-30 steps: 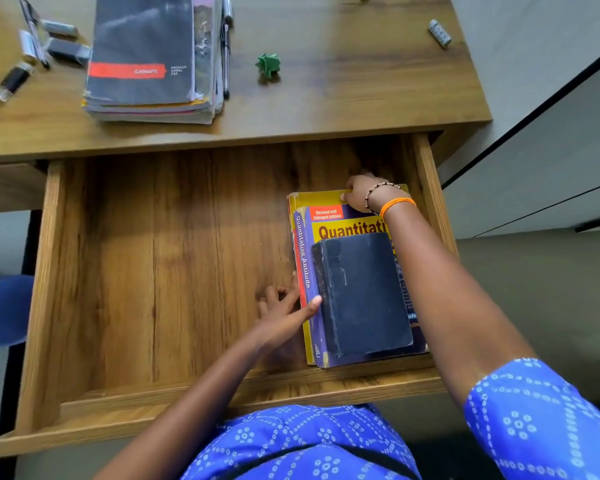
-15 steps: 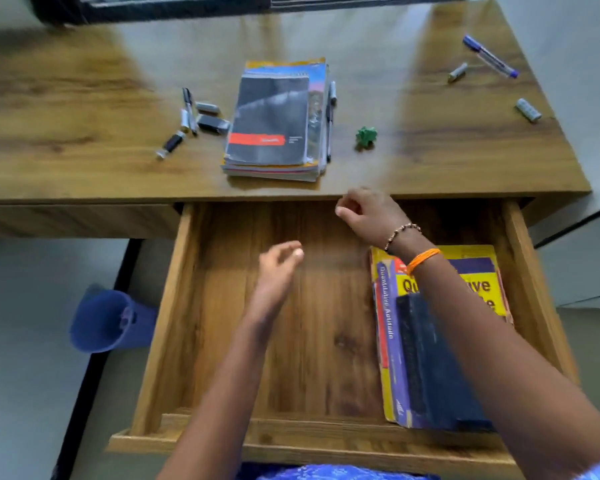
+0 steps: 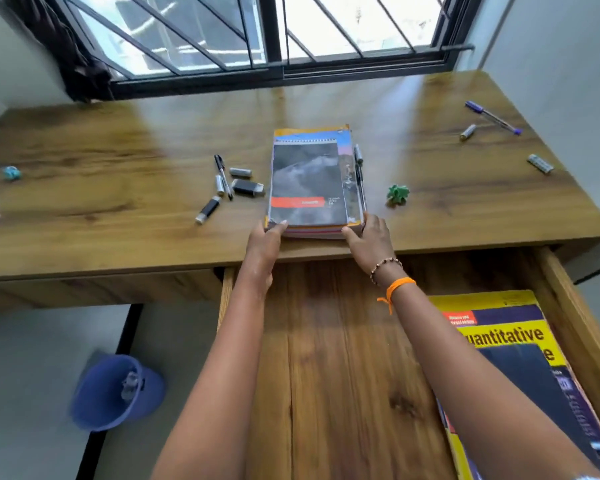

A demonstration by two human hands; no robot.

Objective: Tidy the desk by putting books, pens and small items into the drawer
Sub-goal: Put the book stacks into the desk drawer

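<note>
A stack of notebooks (image 3: 309, 181) with a grey cover on top lies near the desk's front edge. My left hand (image 3: 265, 242) grips the stack's near left corner, thumb on top. My right hand (image 3: 369, 237) grips its near right corner. A black pen (image 3: 359, 174) lies on the stack's right side. The open wooden drawer (image 3: 343, 358) is below, with a yellow book (image 3: 499, 327) and a dark book (image 3: 530, 382) stacked at its right side.
On the desk (image 3: 118, 174) lie a pen (image 3: 223, 176), USB sticks (image 3: 248, 187) and batteries left of the stack, a green toy (image 3: 398, 194), a blue marker (image 3: 492, 116) and batteries (image 3: 540, 163) to the right. A blue bin (image 3: 115, 393) stands on the floor.
Both hands left the books in the drawer and rose to the desk, taking hold of the notebook stack's near corners. The view tilted up toward the window.
</note>
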